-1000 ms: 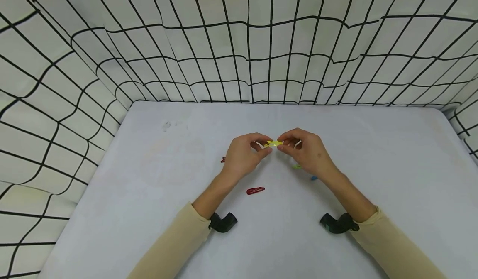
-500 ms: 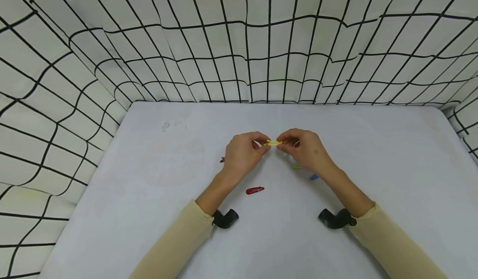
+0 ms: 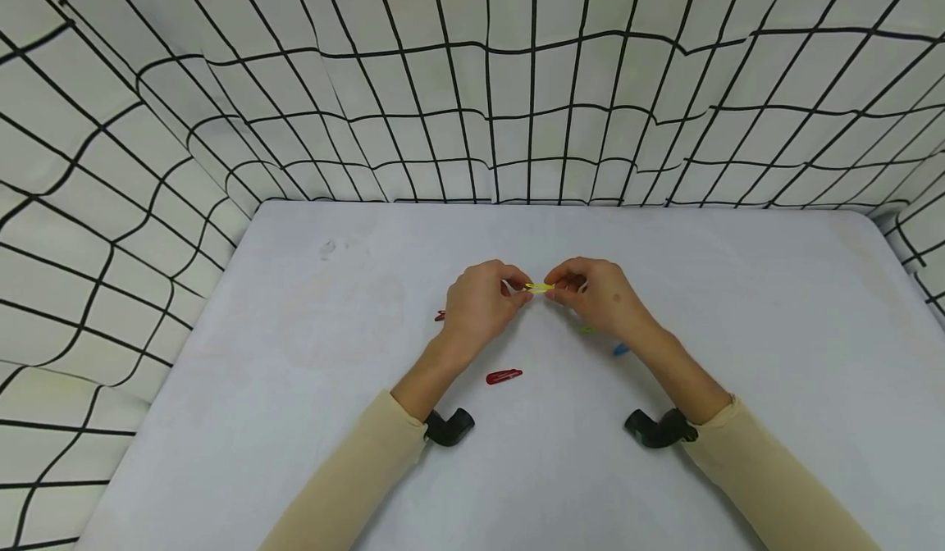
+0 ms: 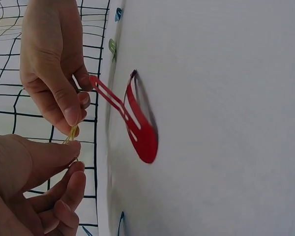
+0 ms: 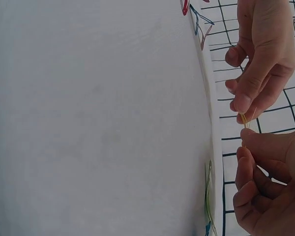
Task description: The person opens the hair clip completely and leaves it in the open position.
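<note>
A small yellow snap hair clip is held up over the white table between both hands. My left hand pinches its left end between thumb and fingertips, while the thumb and index finger of my right hand grip the right end. Fingertips cover much of the clip in both wrist views. Nearest below the hands, a red snap clip lies on the table; in the left wrist view its two parts stand spread apart.
Beside the left hand a second red clip is partly hidden. Under the right hand and wrist lie a green clip and a blue clip. Black elbow-shaped pieces sit at both cuffs. White walls with a black grid rise behind the table.
Both hands have come slightly closer together and dipped a little, keeping the yellow hair clip between them. Less of the clip shows now. The clips on the table lie as before.
</note>
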`<act>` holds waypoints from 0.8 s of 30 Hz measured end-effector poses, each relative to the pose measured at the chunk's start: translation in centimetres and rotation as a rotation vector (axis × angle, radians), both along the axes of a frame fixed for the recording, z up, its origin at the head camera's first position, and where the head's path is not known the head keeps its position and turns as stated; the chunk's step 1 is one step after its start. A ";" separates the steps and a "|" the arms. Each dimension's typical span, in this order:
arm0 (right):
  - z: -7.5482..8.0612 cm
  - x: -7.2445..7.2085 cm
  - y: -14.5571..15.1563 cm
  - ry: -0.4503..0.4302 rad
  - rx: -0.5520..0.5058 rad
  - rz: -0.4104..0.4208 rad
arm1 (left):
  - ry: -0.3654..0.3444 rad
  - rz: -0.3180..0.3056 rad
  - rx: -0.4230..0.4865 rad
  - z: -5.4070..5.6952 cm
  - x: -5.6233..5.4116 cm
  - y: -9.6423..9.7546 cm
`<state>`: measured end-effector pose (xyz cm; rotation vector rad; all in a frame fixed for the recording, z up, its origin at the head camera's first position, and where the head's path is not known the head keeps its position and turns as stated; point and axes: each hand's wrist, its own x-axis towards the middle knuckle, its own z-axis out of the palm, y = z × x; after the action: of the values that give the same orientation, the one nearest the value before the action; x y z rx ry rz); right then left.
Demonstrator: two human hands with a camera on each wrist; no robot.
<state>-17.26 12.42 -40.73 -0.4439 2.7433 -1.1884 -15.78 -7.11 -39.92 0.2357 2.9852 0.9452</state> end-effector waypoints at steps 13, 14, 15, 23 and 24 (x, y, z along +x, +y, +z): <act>-0.3 -0.3 -0.4 -0.046 0.035 0.012 | -0.008 -0.035 -0.058 -0.1 -0.3 -0.1; -0.3 -0.3 -0.4 -0.050 0.036 0.015 | -0.015 -0.037 -0.064 -0.1 -0.3 -0.1; -0.3 -0.3 -0.5 -0.055 0.036 0.018 | -0.022 -0.038 -0.070 -0.1 -0.4 -0.1; -0.8 -0.6 -0.5 -0.089 0.053 0.059 | -0.079 -0.054 -0.104 -0.3 -0.5 0.0; -0.8 -0.7 -0.5 -0.095 0.050 0.062 | -0.085 -0.057 -0.106 -0.3 -0.5 0.0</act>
<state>-17.92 11.92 -41.55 -0.4511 2.6518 -1.0949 -16.28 -7.13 -40.26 0.2701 2.9226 0.7694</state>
